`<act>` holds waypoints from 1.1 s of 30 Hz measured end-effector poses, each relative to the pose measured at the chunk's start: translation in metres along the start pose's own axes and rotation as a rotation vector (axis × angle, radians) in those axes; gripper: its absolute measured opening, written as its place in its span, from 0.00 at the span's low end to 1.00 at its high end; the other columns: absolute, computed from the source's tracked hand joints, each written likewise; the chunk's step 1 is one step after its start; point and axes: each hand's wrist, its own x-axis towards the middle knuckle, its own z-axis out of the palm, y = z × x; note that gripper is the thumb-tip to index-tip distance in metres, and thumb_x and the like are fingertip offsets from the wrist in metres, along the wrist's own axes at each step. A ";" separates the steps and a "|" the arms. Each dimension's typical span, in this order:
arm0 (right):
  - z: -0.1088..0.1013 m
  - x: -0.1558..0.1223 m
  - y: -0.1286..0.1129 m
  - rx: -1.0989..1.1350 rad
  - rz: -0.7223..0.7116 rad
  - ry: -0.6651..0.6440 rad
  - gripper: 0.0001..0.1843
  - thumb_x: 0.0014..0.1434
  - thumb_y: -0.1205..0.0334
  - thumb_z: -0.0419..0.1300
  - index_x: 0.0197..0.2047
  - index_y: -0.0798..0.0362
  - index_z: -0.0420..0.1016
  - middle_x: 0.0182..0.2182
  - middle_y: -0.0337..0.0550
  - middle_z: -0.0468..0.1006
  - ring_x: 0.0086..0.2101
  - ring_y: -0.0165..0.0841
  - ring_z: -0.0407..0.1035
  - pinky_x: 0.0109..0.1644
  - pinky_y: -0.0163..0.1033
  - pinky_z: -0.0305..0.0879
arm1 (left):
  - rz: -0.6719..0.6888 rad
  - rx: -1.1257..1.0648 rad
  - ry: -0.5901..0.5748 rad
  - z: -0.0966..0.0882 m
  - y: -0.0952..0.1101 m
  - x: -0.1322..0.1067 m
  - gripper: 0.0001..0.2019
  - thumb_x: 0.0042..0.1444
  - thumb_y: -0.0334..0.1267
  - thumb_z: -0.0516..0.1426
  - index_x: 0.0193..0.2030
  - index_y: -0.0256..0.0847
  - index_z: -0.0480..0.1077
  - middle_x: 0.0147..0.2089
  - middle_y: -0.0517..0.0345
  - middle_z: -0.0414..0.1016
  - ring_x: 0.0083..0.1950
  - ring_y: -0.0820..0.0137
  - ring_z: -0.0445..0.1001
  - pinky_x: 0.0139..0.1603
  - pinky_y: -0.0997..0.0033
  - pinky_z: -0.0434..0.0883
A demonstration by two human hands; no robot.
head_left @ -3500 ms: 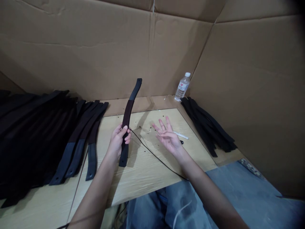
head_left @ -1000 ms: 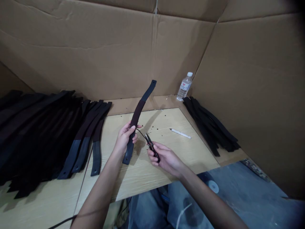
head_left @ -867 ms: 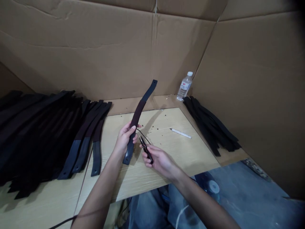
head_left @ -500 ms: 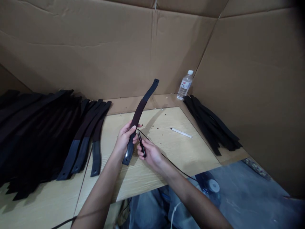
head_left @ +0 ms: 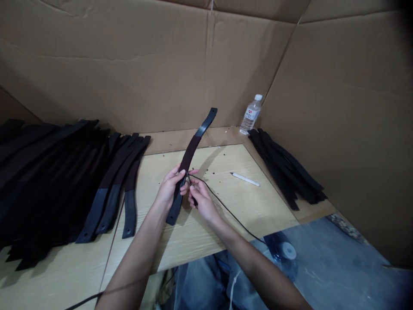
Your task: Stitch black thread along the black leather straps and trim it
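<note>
My left hand (head_left: 169, 189) is closed around the middle of a long dark strap (head_left: 196, 140), which slants up to the right with its lower end near the wooden table (head_left: 206, 232). My right hand (head_left: 200, 198) is closed on small black thread snips (head_left: 188, 181), their tip against the strap beside my left thumb. A thin black thread (head_left: 226, 209) runs from that spot down to the right, over the table edge toward my lap.
A large heap of dark straps (head_left: 58, 172) covers the table's left. A smaller pile of black straps (head_left: 284, 168) lies at the right by a water bottle (head_left: 251, 115). A white stick (head_left: 245, 179) lies between. Cardboard walls (head_left: 129, 64) enclose the table.
My right hand, open at first, picked up the snips and has moved left and up until their tip meets the strap at my left hand. The strap has tilted slightly right.
</note>
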 end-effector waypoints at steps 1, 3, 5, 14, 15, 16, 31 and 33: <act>0.001 0.000 -0.002 -0.007 0.001 0.007 0.19 0.54 0.53 0.60 0.45 0.51 0.61 0.24 0.33 0.65 0.19 0.23 0.53 0.20 0.30 0.45 | -0.012 -0.012 -0.001 0.000 0.000 0.000 0.15 0.52 0.34 0.58 0.47 0.37 0.62 0.44 0.44 0.75 0.16 0.85 0.57 0.14 0.83 0.55; 0.002 -0.001 -0.005 -0.016 0.024 0.026 0.19 0.54 0.52 0.59 0.45 0.51 0.61 0.22 0.32 0.64 0.19 0.23 0.53 0.20 0.29 0.44 | -0.035 -0.035 -0.003 0.000 0.000 0.001 0.14 0.52 0.33 0.57 0.46 0.37 0.62 0.41 0.47 0.76 0.15 0.85 0.56 0.13 0.84 0.54; 0.003 -0.003 -0.007 -0.026 0.050 0.049 0.18 0.54 0.52 0.59 0.44 0.52 0.61 0.20 0.31 0.61 0.18 0.23 0.51 0.19 0.29 0.43 | -0.056 -0.062 -0.012 0.000 0.000 0.001 0.13 0.52 0.32 0.57 0.44 0.38 0.62 0.37 0.51 0.75 0.15 0.85 0.56 0.13 0.84 0.54; 0.002 -0.006 -0.009 0.018 0.099 0.030 0.21 0.52 0.50 0.60 0.43 0.52 0.60 0.19 0.30 0.62 0.17 0.21 0.50 0.18 0.28 0.39 | -0.138 -0.113 -0.080 -0.002 -0.002 0.001 0.10 0.53 0.32 0.56 0.41 0.41 0.60 0.27 0.61 0.70 0.12 0.84 0.54 0.11 0.86 0.52; 0.002 -0.006 -0.010 0.024 0.098 0.029 0.21 0.52 0.50 0.60 0.42 0.53 0.59 0.19 0.30 0.63 0.17 0.21 0.50 0.18 0.28 0.39 | -0.135 -0.102 -0.080 -0.003 -0.003 0.001 0.10 0.53 0.32 0.56 0.42 0.41 0.60 0.29 0.60 0.71 0.12 0.85 0.55 0.11 0.86 0.52; 0.002 -0.007 -0.010 0.026 0.094 0.029 0.21 0.52 0.49 0.60 0.42 0.53 0.59 0.19 0.31 0.64 0.17 0.21 0.50 0.18 0.27 0.39 | -0.134 -0.092 -0.077 -0.003 -0.004 0.000 0.11 0.54 0.33 0.55 0.43 0.41 0.60 0.29 0.60 0.71 0.12 0.85 0.55 0.11 0.86 0.52; -0.002 -0.009 0.010 -0.105 -0.208 0.083 0.13 0.59 0.55 0.56 0.41 0.54 0.59 0.28 0.39 0.77 0.28 0.30 0.72 0.37 0.38 0.70 | -0.124 -0.068 -0.029 0.010 -0.005 -0.002 0.12 0.54 0.39 0.56 0.43 0.40 0.60 0.28 0.61 0.69 0.13 0.85 0.54 0.10 0.84 0.53; 0.000 -0.010 0.006 -0.067 -0.160 0.093 0.13 0.57 0.56 0.56 0.41 0.55 0.61 0.27 0.39 0.76 0.27 0.29 0.71 0.35 0.36 0.68 | -0.132 -0.064 -0.012 0.010 -0.006 -0.002 0.13 0.54 0.40 0.57 0.44 0.41 0.60 0.29 0.62 0.69 0.13 0.85 0.54 0.11 0.84 0.53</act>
